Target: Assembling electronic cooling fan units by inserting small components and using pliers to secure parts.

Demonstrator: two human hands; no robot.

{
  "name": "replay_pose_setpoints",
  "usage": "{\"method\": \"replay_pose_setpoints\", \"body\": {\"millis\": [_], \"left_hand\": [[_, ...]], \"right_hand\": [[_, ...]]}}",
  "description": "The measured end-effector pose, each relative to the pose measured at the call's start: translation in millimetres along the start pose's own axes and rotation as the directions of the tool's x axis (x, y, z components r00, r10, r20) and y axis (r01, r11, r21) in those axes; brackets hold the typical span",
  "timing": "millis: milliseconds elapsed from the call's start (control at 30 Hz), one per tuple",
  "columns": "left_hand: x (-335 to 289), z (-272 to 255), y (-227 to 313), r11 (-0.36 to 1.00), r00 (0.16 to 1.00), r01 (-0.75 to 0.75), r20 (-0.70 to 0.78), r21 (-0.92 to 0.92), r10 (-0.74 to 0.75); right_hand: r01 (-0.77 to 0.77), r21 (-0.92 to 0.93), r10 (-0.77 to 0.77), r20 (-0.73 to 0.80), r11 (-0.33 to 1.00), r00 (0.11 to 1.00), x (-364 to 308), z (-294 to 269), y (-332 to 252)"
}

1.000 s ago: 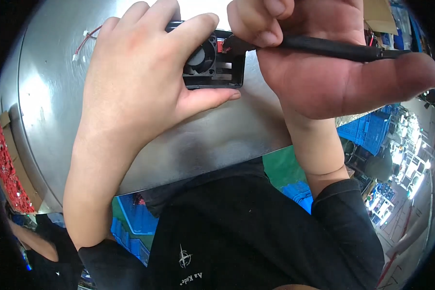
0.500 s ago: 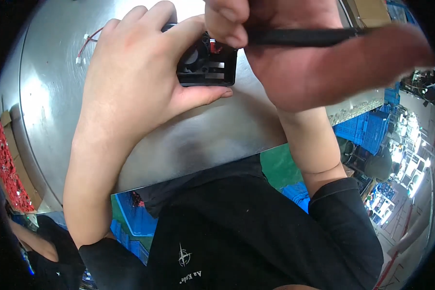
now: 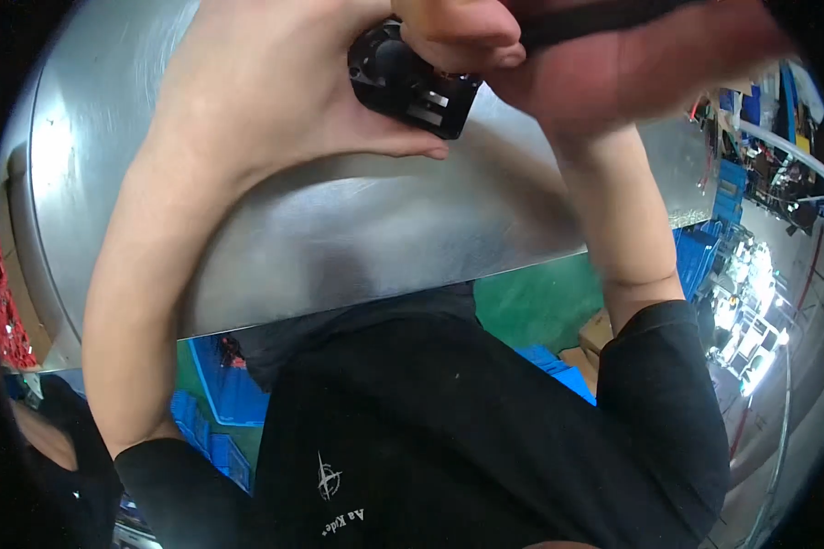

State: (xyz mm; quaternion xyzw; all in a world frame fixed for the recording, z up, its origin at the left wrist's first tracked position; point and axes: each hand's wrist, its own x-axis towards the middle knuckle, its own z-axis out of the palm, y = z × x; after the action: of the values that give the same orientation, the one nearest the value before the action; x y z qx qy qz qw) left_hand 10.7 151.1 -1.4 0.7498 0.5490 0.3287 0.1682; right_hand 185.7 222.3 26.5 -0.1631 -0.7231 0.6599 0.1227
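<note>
A small black plastic housing [image 3: 395,73] with a round part and rectangular slots sits over the metal table, tilted down to the right. My left hand [image 3: 265,82] is closed round its left side, the thumb stretched along its lower edge. Across the palm of my right hand [image 3: 604,87] lies a slim black rod-shaped tool [image 3: 604,20], gripped by the fingers. Those fingertips are at the housing's upper right, hiding that part. The tool's working end is out of sight, and the right hand is partly smeared by motion.
The metal table [image 3: 357,238] has its near edge just in front of my body. Blue crates [image 3: 233,393] stand below it on the green floor [image 3: 540,297]. At far left is a box of red parts [image 3: 11,316], with another person's arm [image 3: 46,439] below it.
The housing has turned clockwise and sits higher in the picture, both hands with it. The red and black wires on the table have gone from sight. My view has shifted slightly.
</note>
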Motion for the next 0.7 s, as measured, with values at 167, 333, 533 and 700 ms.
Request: {"method": "replay_pose_setpoints", "body": {"millis": [167, 333, 533, 700], "left_hand": [[17.9, -7.8, 11.0, 0.936, 0.96, 0.28, 0.069, -0.215, -0.271], [44.1, 34.5, -22.3, 0.441, 0.896, -0.37, -0.188, -0.818, 0.403], [22.9, -1.0, 9.5, 0.621, 0.987, 0.148, 0.157, -0.77, -0.04], [46.4, 46.4, -41.2, 0.097, 0.631, -0.683, -0.518, -0.724, 0.578]], "right_hand": [[-0.012, -0.13, 0.019, 0.051, 0.991, 0.999, 18.3, -9.6, -2.7], [-0.005, 0.254, -0.042, 0.179, 0.967, 0.983, 28.7, -13.4, -4.0], [0.037, 0.194, -0.091, 0.28, 0.98, 0.956, 33.3, -23.4, 4.8], [0.003, 0.271, -0.096, 0.332, 0.963, 0.938, 40.7, -28.6, 11.2]]}}
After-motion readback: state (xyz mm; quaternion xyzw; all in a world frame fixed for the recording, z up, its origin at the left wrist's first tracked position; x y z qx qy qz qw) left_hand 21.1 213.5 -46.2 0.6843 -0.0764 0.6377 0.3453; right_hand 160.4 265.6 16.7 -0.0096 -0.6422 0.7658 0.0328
